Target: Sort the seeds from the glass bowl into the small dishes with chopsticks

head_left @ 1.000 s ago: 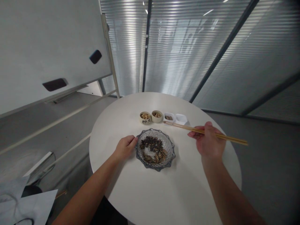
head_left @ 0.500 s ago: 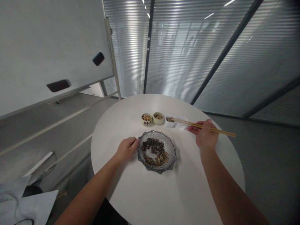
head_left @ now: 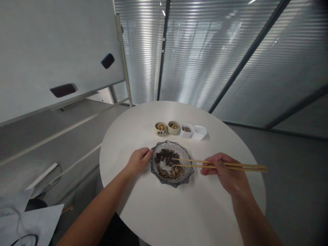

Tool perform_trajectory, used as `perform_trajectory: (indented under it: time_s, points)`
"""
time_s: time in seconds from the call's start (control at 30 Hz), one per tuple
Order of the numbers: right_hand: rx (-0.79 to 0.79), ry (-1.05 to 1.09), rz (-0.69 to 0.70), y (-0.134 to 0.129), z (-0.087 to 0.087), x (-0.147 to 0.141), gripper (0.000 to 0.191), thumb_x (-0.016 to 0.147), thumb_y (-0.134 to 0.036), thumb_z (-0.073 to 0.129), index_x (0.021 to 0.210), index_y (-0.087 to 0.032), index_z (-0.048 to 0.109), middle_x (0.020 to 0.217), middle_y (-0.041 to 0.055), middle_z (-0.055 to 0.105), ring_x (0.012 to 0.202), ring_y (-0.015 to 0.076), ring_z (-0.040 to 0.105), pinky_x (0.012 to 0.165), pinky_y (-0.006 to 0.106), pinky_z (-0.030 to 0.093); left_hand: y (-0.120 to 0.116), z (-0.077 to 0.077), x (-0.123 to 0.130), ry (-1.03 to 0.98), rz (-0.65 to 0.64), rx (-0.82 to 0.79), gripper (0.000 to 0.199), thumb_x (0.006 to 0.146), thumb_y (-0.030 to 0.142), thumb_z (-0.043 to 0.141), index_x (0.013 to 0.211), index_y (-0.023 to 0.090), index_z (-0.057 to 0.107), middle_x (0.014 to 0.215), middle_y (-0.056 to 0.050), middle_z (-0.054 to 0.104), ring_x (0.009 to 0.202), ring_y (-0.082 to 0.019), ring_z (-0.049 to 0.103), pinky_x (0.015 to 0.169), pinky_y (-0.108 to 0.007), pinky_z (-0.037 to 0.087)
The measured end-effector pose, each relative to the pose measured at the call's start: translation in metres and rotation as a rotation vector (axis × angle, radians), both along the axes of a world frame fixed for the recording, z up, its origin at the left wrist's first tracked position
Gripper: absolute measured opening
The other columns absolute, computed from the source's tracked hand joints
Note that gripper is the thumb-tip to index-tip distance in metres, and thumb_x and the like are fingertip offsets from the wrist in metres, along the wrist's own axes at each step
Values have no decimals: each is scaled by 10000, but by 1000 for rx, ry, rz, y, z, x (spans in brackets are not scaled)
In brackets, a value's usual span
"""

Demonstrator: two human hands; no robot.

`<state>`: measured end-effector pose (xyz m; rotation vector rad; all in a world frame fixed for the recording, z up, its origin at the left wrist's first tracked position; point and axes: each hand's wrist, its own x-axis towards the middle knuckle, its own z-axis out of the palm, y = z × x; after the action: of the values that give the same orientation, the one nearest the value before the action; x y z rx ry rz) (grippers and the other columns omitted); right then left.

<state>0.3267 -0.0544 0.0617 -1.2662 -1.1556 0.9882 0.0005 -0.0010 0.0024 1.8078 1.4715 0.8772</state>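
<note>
A scalloped glass bowl (head_left: 188, 176) stands on the white round table (head_left: 159, 215). Dark seeds (head_left: 165, 155) lie in its far part and striped, lighter-brown seeds (head_left: 175, 172) in its near part. My left hand (head_left: 139, 161) grips the bowl's left rim, thumb and fingers closed on it. Held in my right hand (head_left: 225, 169) is a pair of wooden chopsticks (head_left: 197, 166), their tips spread apart inside the bowl over the dark seeds. Whether anything is between the tips is too small to tell.
Behind the bowl stand two round tubs (head_left: 160, 129) of pale nuts, a white cup (head_left: 186, 131) with brownish pieces and a white cup (head_left: 200, 132) with nothing visible in it. A whiteboard (head_left: 61, 51) rises at left; a ribbed glass wall (head_left: 192, 68) stands beyond the table.
My right hand has moved nearer, bringing the chopstick tips from the white cup with brownish pieces to the glass bowl. The tips have spread. My left hand stays on the rim.
</note>
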Motion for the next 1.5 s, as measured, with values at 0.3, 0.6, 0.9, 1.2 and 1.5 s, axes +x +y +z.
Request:
perform_trajectory:
  time_s: [0.3,0.6,0.9,1.2,1.5]
  points:
    - [-99,-97,3,2,-7,-9,527,757,-678,765,746,-154,711,634,102,754,506,244,739,510,319,648,1,-1,-1,0,-28,8,479,972,555,413,663,198,494,645,15,487,642,-137,435,598,-268,311]
    - [-32,-213,10,4,-5,-14,569,845,-722,631,662,-185,670,463,41,649,415,163,625,453,246,538,1,-1,-1,0,-18,11,486,973,553,412,648,199,484,637,14,477,632,-136,425,589,-272,306]
    - [77,-93,-59,2,-23,-15,484,911,-617,618,670,-199,649,490,9,630,358,147,570,399,258,463,1,0,-1,11,-8,17,487,965,552,417,646,197,511,628,9,490,634,-139,435,587,-271,315]
    - [58,7,53,0,-23,3,416,870,-556,714,688,-184,667,547,31,666,396,166,611,417,270,491,1,0,-1,-8,-12,9,483,959,554,425,651,197,528,627,8,496,629,-140,438,579,-269,315]
    - [-105,17,42,-2,-26,5,435,849,-590,720,742,-170,683,563,56,696,440,198,658,450,304,557,1,1,-1,-3,-14,13,485,966,557,423,649,199,508,624,11,491,626,-138,435,577,-267,307]
